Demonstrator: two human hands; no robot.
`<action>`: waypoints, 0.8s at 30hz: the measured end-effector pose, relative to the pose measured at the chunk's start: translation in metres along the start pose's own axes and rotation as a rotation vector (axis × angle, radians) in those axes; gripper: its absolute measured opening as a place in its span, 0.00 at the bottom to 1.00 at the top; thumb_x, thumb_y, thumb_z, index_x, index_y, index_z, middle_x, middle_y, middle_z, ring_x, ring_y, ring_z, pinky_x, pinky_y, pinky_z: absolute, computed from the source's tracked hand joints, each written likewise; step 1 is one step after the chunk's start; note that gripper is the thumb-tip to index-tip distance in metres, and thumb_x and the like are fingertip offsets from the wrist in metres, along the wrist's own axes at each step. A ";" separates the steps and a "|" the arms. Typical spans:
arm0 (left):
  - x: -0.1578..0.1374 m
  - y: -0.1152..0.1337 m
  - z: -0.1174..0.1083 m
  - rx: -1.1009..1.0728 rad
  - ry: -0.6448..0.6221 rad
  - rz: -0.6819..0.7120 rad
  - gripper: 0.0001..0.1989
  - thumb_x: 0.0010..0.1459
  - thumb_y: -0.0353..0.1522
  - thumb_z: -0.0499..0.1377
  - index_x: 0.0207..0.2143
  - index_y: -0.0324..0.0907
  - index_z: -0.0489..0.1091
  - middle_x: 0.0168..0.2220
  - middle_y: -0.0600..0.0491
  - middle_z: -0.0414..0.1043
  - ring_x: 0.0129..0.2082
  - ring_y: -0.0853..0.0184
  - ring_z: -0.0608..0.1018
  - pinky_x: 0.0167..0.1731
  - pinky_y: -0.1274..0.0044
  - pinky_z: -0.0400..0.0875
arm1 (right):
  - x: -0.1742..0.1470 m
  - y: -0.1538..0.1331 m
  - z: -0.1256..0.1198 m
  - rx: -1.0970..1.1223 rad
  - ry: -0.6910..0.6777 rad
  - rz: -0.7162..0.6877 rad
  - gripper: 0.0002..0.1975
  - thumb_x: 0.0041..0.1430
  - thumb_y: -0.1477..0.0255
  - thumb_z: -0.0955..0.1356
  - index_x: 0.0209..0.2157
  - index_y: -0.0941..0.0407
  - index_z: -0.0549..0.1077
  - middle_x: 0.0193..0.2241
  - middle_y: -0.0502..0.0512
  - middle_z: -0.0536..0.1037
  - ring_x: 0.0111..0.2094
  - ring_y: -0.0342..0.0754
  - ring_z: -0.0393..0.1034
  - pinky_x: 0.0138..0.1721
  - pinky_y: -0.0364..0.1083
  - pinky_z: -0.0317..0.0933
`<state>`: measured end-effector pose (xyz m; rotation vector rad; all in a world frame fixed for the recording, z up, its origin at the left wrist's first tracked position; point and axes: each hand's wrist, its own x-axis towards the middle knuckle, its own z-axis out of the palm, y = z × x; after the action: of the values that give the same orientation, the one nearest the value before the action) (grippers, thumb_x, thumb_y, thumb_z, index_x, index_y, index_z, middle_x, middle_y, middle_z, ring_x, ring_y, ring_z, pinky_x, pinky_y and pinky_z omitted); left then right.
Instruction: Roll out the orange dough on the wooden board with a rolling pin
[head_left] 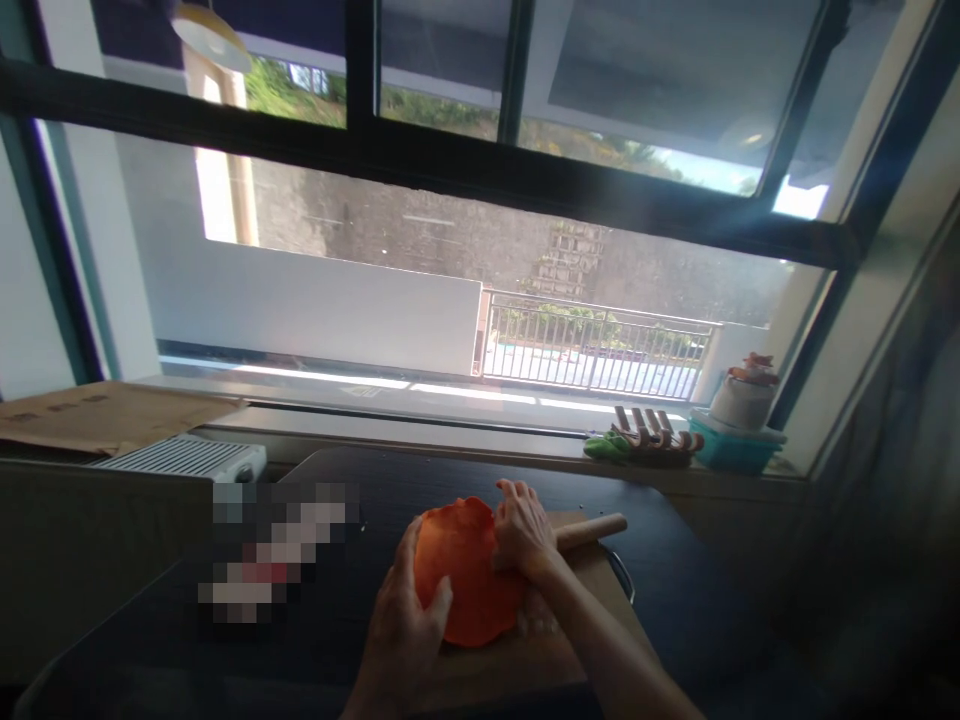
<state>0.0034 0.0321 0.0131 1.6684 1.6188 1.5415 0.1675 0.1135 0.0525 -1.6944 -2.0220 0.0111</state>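
A thin, roughly round orange sheet with an uneven edge, like rolled-out clay or dough, is between my hands. My left hand grips its left side, thumb over the front and fingers at the outer edge. At the upper right edge, my right hand bends its fingers over the sheet; their tips are partly hidden. Beneath lies a brown board with a metal handle at its right side. A wooden rolling pin rests on the board beyond my right wrist, its near end hidden.
The dark table reaches toward a window sill. A blurred-out patch covers something on the left. A teal box and slatted brown objects stand on the sill. A white grilled unit and brown cardboard are far left.
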 end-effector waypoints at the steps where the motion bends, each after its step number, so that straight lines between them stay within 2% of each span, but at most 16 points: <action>1: 0.000 0.000 0.001 -0.003 0.005 0.004 0.32 0.55 0.33 0.53 0.63 0.38 0.52 0.62 0.40 0.62 0.62 0.53 0.66 0.61 0.58 0.59 | -0.011 0.003 -0.002 -0.004 0.020 -0.008 0.20 0.63 0.75 0.58 0.55 0.55 0.68 0.48 0.58 0.72 0.48 0.52 0.65 0.49 0.47 0.56; 4: -0.001 0.001 0.002 0.000 0.015 0.001 0.33 0.55 0.33 0.53 0.63 0.39 0.53 0.61 0.41 0.64 0.61 0.53 0.66 0.60 0.59 0.60 | -0.033 0.007 -0.004 -0.007 0.059 -0.007 0.20 0.63 0.74 0.57 0.53 0.54 0.69 0.47 0.57 0.73 0.48 0.52 0.64 0.51 0.48 0.54; 6: -0.001 0.001 0.002 0.004 0.011 -0.006 0.33 0.55 0.32 0.54 0.63 0.40 0.53 0.61 0.42 0.64 0.61 0.53 0.67 0.60 0.59 0.60 | -0.030 0.006 -0.003 -0.004 0.055 0.017 0.19 0.63 0.74 0.58 0.53 0.54 0.69 0.48 0.56 0.73 0.49 0.52 0.64 0.52 0.48 0.54; 12: 0.000 -0.002 0.000 0.016 0.006 0.020 0.32 0.55 0.33 0.53 0.63 0.38 0.53 0.61 0.40 0.63 0.61 0.53 0.66 0.61 0.58 0.59 | 0.032 -0.011 0.006 -0.031 -0.020 0.144 0.20 0.63 0.75 0.58 0.54 0.56 0.67 0.49 0.60 0.71 0.50 0.54 0.65 0.47 0.48 0.57; 15: 0.000 -0.002 -0.001 0.025 0.009 0.000 0.32 0.55 0.33 0.52 0.62 0.38 0.54 0.61 0.41 0.63 0.61 0.53 0.67 0.60 0.58 0.60 | 0.045 -0.016 0.006 -0.042 -0.049 0.154 0.20 0.64 0.75 0.57 0.56 0.56 0.66 0.50 0.62 0.71 0.50 0.54 0.64 0.46 0.49 0.57; 17: 0.000 -0.001 -0.001 0.018 0.000 -0.003 0.32 0.55 0.33 0.52 0.62 0.39 0.54 0.61 0.41 0.63 0.61 0.54 0.67 0.61 0.59 0.59 | 0.038 -0.015 0.004 -0.040 -0.057 0.153 0.20 0.64 0.74 0.57 0.56 0.56 0.66 0.50 0.62 0.71 0.51 0.54 0.64 0.47 0.49 0.57; 24: 0.000 0.003 -0.001 -0.023 -0.017 -0.004 0.32 0.56 0.32 0.53 0.63 0.41 0.52 0.63 0.43 0.61 0.62 0.55 0.65 0.62 0.59 0.56 | -0.025 -0.002 -0.007 -0.036 -0.015 0.089 0.19 0.64 0.66 0.58 0.54 0.53 0.68 0.50 0.58 0.72 0.52 0.54 0.63 0.53 0.51 0.52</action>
<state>0.0042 0.0311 0.0156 1.6614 1.5886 1.5342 0.1703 0.0877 0.0498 -1.8107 -1.9670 0.0185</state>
